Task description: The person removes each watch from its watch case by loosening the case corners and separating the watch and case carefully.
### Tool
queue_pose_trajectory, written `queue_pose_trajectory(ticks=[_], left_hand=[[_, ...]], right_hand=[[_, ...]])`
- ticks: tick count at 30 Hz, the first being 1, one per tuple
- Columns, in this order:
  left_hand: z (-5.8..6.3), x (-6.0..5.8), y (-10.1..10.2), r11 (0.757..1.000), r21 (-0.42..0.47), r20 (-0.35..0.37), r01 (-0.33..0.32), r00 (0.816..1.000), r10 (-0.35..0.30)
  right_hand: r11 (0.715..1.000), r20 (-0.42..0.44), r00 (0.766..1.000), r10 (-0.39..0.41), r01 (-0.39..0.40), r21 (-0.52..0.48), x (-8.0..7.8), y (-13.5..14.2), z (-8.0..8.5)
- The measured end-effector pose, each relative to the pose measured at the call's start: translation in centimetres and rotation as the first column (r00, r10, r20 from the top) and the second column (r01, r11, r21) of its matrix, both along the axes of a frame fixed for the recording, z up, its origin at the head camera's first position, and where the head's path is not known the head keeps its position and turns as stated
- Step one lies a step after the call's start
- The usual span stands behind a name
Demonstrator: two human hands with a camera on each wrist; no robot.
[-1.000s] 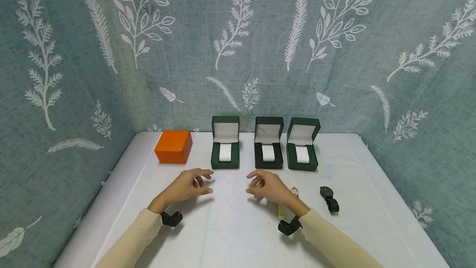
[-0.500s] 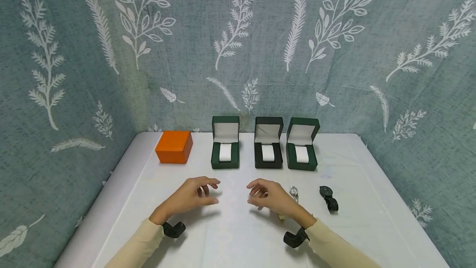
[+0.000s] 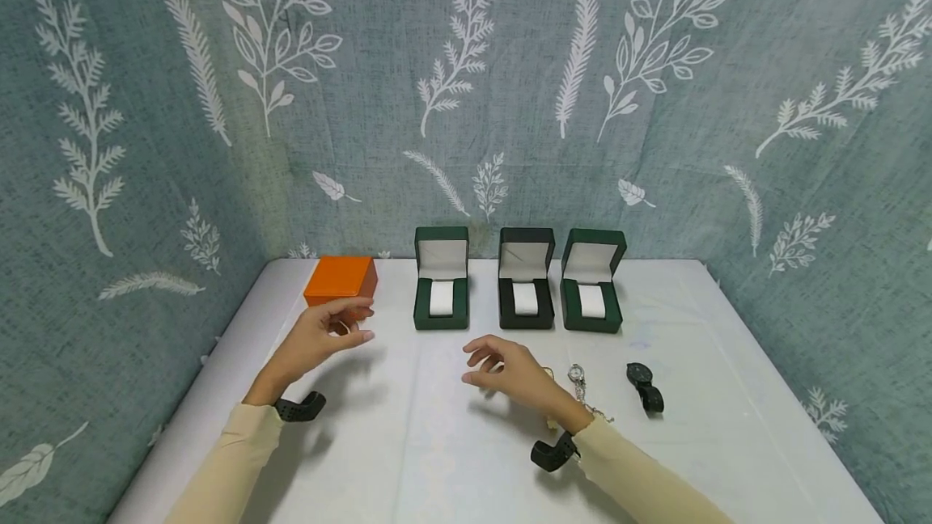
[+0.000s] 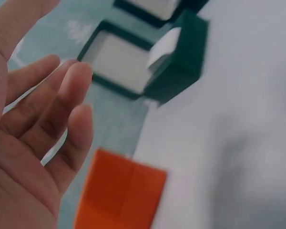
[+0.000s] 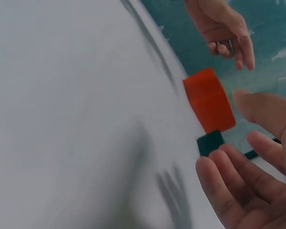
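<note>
My left hand (image 3: 316, 340) hovers in front of the closed orange box (image 3: 341, 277), overlapping its front corner in the head view. Its fingers are loosely bent with nothing between them; the left wrist view shows the orange box (image 4: 121, 191) below the palm. My right hand (image 3: 513, 370) hangs over the middle of the table, fingers relaxed and holding nothing. Beside its wrist lie a silver watch (image 3: 576, 373) and a gold-coloured watch (image 3: 550, 422), the latter partly hidden by the hand. Farther right lies a black watch (image 3: 641, 376).
Three open watch boxes stand along the back: a green box (image 3: 460, 302), a black box (image 3: 544, 303) and another green box (image 3: 614, 310). Each holds a white cushion. A patterned curtain (image 3: 379, 87) closes off the back and sides of the white table (image 3: 437, 459).
My left hand has moved left and away from me toward the orange box. The right hand has shifted slightly left, baring more of the silver watch. The boxes have stayed put.
</note>
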State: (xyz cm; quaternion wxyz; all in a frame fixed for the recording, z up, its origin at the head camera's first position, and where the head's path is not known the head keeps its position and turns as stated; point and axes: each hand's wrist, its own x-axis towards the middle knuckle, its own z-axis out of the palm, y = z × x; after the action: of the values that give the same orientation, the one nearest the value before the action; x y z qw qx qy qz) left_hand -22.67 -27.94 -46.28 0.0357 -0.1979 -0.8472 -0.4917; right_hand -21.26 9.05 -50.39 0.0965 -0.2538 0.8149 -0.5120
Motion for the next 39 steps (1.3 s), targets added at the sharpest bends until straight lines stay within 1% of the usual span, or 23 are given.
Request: queue_pose_trajectory(ticks=[3, 6, 9, 12, 14, 19, 21, 24, 27, 29, 31, 33, 34, 35, 39], left_hand=[[0.6, -0.8, -1.2, 0.999, 0.015, 0.005, -0.039, 0.999, 0.038], [0.8, -1.7, -2.1, 0.998, 0.025, 0.017, -0.05, 0.999, 0.05], [0.8, -2.6, -2.9, 0.997, 0.039, 0.025, -0.068, 0.997, 0.067], [0.8, -3.4, -3.6, 0.993, 0.055, 0.026, -0.106, 0.994, 0.105], [0.7, -3.9, -4.0, 0.989, 0.071, 0.025, -0.127, 0.992, 0.126], [0.7, -5.2, -5.5, 0.978, 0.098, 0.055, -0.182, 0.983, 0.178], [0.6, -5.8, -6.4, 0.97, 0.099, 0.072, -0.22, 0.974, 0.214], [0.3, -6.7, -7.8, 0.957, 0.066, 0.095, -0.282, 0.957, 0.275], [-0.7, -7.3, -9.2, 0.943, 0.044, 0.173, -0.331, 0.932, 0.319], [-1.4, -7.4, -10.1, 0.934, 0.031, 0.247, -0.357, 0.908, 0.339], [-2.1, -7.4, -10.7, 0.927, 0.027, 0.311, -0.373, 0.885, 0.347], [-2.7, -7.5, -11.1, 0.93, 0.027, 0.349, -0.367, 0.875, 0.335], [-3.0, -7.5, -11.2, 0.934, 0.028, 0.353, -0.357, 0.878, 0.325], [-2.8, -7.5, -11.1, 0.938, 0.036, 0.362, -0.345, 0.879, 0.31], [-3.8, -7.8, -11.3, 0.953, 0.055, 0.389, -0.298, 0.885, 0.255]], right_hand=[[1.0, -0.017, 1.0, -0.009, 0.009, -0.021, -0.5, -1.1, 0.2], [0.998, -0.011, 1.0, -0.021, 0.02, -0.066, -1.0, -2.1, 0.3], [0.99, 0.008, 0.999, -0.033, 0.034, -0.134, -1.4, -3.2, 0.2], [0.98, 0.029, 0.999, -0.039, 0.044, -0.196, -1.7, -4.4, -0.1], [0.975, 0.038, 0.999, -0.038, 0.045, -0.219, -1.9, -5.3, -0.2], [0.971, 0.046, 0.998, -0.032, 0.042, -0.235, -2.7, -7.6, -0.2], [0.968, 0.057, 0.998, -0.027, 0.04, -0.247, -3.2, -8.6, 0.0], [0.959, 0.087, 0.996, -0.034, 0.057, -0.276, -3.9, -10.0, 0.0], [0.949, 0.133, 0.99, -0.033, 0.073, -0.306, -4.4, -11.3, -0.1], [0.943, 0.171, 0.985, -0.016, 0.072, -0.324, -4.6, -12.1, -0.3], [0.937, 0.199, 0.98, 0.004, 0.066, -0.344, -4.7, -12.9, -0.3], [0.932, 0.217, 0.976, 0.011, 0.069, -0.355, -4.8, -13.8, -0.2], [0.934, 0.22, 0.975, 0.007, 0.072, -0.351, -4.9, -14.2, -0.1], [0.936, 0.219, 0.976, -0.001, 0.078, -0.342, -5.0, -14.6, 0.0], [0.951, 0.224, 0.974, -0.037, 0.103, -0.292, -5.1, -16.3, -0.5]])
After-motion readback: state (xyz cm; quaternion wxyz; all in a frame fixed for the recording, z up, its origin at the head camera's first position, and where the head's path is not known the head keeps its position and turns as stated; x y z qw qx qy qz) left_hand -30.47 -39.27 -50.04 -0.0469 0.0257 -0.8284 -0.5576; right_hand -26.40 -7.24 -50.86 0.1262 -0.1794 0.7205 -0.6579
